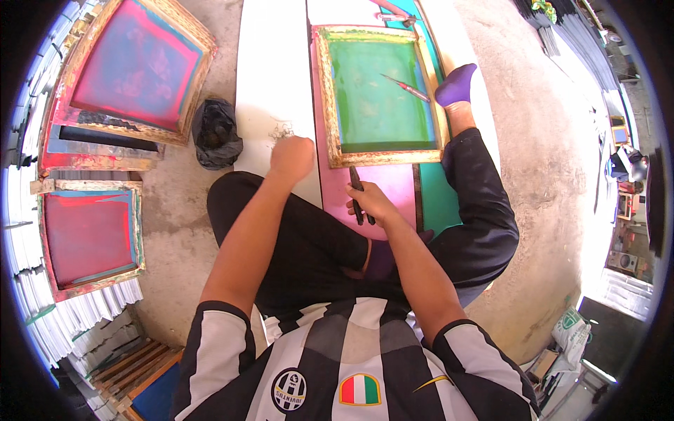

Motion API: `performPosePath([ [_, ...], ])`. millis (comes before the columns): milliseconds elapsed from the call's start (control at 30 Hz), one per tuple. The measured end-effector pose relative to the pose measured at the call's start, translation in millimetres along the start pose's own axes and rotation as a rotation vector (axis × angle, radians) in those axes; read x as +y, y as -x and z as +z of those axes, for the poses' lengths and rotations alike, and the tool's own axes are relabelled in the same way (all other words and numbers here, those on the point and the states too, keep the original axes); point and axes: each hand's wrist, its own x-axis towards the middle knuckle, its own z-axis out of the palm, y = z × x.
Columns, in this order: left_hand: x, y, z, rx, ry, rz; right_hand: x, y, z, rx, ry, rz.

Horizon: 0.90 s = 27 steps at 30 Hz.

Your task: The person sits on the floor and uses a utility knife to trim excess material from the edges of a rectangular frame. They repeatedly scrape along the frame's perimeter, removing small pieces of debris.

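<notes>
My right hand is closed around black-handled pliers, just below the near edge of a wooden screen-printing frame with green mesh. My left hand makes a fist over the white board; whether anything is inside it is hidden. Right above that fist lies a small heap of thin metal bits, perhaps staples. A slim pointed tool with a reddish handle rests across the mesh. The frame lies on pink and teal sheets.
A crumpled black plastic bag sits left of the board. Two more framed screens, one large and one smaller, stand at the left. A metal tool lies beyond the frame. My purple-socked foot is beside its right edge.
</notes>
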Motion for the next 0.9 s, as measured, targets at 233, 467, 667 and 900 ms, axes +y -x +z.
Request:
performPosePath([
  [233,-31,-8,-30,-0.148,-0.050,-0.353,18,-29,-9,0.138,0.230,-0.020],
  [467,-35,-10,-24,-0.199,0.010,-0.493,-6,-18,2,0.207,0.373,-0.008],
  [667,-27,-10,-23,-0.186,0.049,-0.476,-15,-20,9,0.248,0.468,0.083],
  [900,-14,-15,16,-0.170,0.334,-0.219,-22,-13,15,0.365,0.633,0.058],
])
